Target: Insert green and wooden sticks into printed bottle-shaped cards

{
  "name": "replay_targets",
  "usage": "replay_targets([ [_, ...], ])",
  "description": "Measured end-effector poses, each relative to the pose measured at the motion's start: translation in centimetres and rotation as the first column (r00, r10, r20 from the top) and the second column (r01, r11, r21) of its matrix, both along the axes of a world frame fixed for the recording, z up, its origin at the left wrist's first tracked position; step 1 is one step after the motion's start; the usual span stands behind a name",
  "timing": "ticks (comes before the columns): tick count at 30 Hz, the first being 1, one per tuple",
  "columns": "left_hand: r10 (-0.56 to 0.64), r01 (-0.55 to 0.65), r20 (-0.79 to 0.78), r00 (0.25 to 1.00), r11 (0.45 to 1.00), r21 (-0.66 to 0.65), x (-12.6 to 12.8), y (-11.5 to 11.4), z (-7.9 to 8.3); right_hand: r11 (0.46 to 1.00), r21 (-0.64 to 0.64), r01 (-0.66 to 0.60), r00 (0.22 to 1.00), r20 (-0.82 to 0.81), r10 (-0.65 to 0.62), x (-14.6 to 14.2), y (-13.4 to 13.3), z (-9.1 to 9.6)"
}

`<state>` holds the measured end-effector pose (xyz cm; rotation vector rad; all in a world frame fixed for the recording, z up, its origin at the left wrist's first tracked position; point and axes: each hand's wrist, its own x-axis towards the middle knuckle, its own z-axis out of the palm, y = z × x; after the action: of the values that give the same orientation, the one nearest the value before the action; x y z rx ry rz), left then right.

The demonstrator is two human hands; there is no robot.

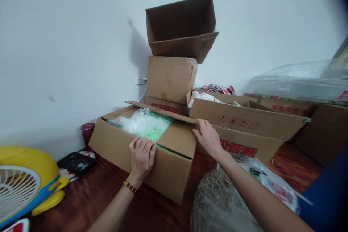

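Observation:
An opened cardboard box [168,170] sits tilted in front of me, one flap [163,113] standing up along its far side. Inside lies clear plastic wrap [138,121] over something bright green. My left hand [143,156] has its fingers curled over the near edge of the box, with a beaded bracelet at the wrist. At the right end of the raised flap, my right hand [208,137] grips the corner between thumb and fingers.
Behind stand stacked cartons [171,79], the top one [179,21] open. Another open carton [244,119] with red print is to the right. A clear plastic bag [225,195] lies near my right forearm. A yellow fan [27,181] and dark red container [87,134] are left.

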<state>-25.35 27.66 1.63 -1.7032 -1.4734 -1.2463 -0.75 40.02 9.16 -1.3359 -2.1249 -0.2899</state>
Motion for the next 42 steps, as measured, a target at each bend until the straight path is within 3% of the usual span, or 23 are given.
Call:
replay_targets([
  [5,-0.003,0.004,0.013,1.0,1.0,-0.024,0.1,-0.1,0.2,0.999,0.024,0.022,0.995,0.094,-0.024,-0.4,1.7,1.0],
  [12,-0.015,0.017,0.035,0.999,0.999,-0.031,0.0,-0.2,0.1,0.992,0.055,0.111,0.994,-0.008,-0.111,-0.1,2.5,2.7],
  [19,-0.018,0.019,0.033,0.999,1.0,-0.019,0.1,-0.1,0.1,0.963,-0.153,0.224,0.957,-0.153,-0.247,-0.5,5.4,5.4],
  [25,-0.019,0.019,0.019,1.0,1.0,-0.015,0.1,-0.1,0.2,0.953,-0.211,0.217,0.92,-0.284,-0.272,-0.5,8.0,7.1],
  [32,-0.013,0.013,0.01,1.0,1.0,-0.025,0.1,-0.3,0.3,0.972,-0.205,0.118,0.944,-0.28,-0.174,0.0,6.6,5.6],
  [34,-0.011,0.011,0.008,1.0,0.999,-0.053,0.2,-0.4,0.6,0.978,-0.151,0.141,0.961,-0.218,-0.172,-0.1,5.5,5.1],
  [37,-0.003,0.001,-0.013,1.0,0.994,-0.111,0.3,-0.9,1.4,0.981,0.084,0.178,0.984,-0.015,-0.177,-1.1,3.8,5.1],
  [39,-0.012,0.008,-0.023,1.0,0.985,-0.175,0.4,-1.3,2.0,0.965,0.241,0.102,0.983,0.125,-0.135,-2.5,2.8,5.2],
  [42,-0.053,0.054,0.012,0.999,0.957,-0.286,0.3,-2.3,3.2,0.958,0.287,-0.03,0.967,0.252,-0.045,-5.3,2.0,4.5],
])
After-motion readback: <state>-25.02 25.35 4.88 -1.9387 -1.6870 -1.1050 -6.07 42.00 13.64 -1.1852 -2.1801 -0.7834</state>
